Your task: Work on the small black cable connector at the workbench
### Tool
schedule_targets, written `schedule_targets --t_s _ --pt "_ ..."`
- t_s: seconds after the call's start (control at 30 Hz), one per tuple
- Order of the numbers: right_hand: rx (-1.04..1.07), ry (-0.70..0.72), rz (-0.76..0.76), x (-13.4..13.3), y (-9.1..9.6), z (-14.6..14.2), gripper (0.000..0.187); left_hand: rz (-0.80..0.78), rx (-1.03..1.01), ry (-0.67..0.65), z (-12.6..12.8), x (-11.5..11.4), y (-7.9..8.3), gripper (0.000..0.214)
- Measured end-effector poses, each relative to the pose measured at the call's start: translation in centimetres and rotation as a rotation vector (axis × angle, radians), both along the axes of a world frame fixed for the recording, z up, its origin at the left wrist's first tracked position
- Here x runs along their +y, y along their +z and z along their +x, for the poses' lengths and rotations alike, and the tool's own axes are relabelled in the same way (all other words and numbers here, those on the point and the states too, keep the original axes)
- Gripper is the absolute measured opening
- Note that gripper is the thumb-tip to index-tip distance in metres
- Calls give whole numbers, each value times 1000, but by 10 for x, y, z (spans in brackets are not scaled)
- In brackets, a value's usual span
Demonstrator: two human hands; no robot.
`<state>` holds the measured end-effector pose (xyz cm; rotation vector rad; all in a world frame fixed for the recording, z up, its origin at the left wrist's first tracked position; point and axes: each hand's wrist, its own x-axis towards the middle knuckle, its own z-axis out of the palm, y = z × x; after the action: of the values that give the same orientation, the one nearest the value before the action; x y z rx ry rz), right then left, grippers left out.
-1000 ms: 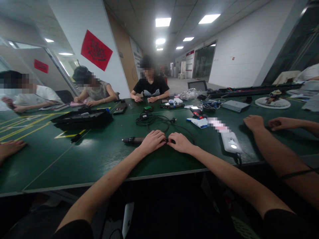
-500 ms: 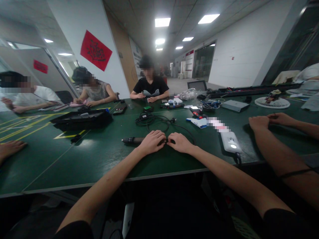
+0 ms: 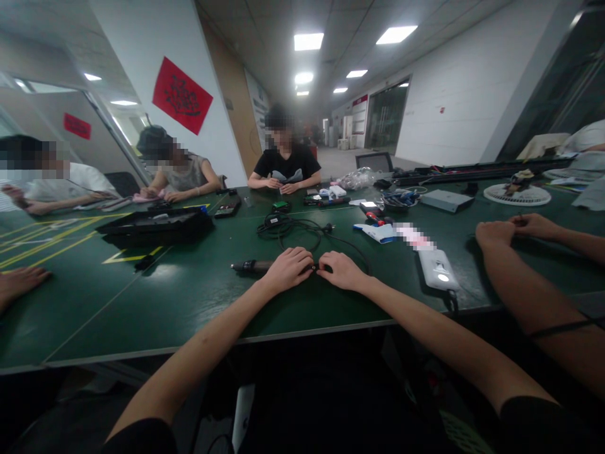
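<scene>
A dark electric screwdriver lies on the green table with its bit end pointing left. My left hand is wrapped around its rear part, palm down, hiding most of that end. Just to the right, my right hand is closed in a pinch close to the screwdriver's back end. A black cable is coiled beyond both hands, and one strand curves down behind my right hand. The small end between my right fingertips is mostly hidden, with a small gap showing between the two hands.
A black open tray stands at left. To the right lie a blue-white packet and a white device with a lit spot. A co-worker's hands rest at far right; another hand is at the left edge.
My hands and the screwdriver stay almost in place; my right fingers shift very slightly. The co-worker's hands at the right move a little to the right.
</scene>
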<state>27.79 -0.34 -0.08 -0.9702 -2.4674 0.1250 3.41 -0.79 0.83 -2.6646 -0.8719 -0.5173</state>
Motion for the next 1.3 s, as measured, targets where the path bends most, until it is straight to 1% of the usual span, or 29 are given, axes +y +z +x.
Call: schedule_targets --t_s 0.07,0.17,0.23,0.4,0.57,0.77,0.93,1.07,1.17,1.3 --pt "0 -3 2 0 0 0 14 0 -9 0 0 0 0 19" --pt "-6 -7 7 0 -1 0 13 -3 4 -36 0 0 0 22" --pt "-12 -7 9 1 -2 0 13 -1 15 -42 0 0 0 20" --pt "-14 -10 4 1 -2 -1 13 14 -4 5 1 1 -2 18" --pt "7 -9 -13 0 0 -1 12 -12 16 9 0 2 -5 21" --pt "18 -15 -29 -2 3 -1 13 7 51 56 1 6 -10 16" --pt "13 -15 -36 -4 5 -1 13 5 35 78 3 5 -9 18" --pt "12 -16 -29 -3 5 -1 12 -41 -2 33 1 2 -6 22" --pt "13 -12 -27 -2 3 -1 12 -51 19 -10 -1 2 -5 22" --pt "9 -12 -27 -1 1 -1 13 -41 19 22 -1 4 -6 17"
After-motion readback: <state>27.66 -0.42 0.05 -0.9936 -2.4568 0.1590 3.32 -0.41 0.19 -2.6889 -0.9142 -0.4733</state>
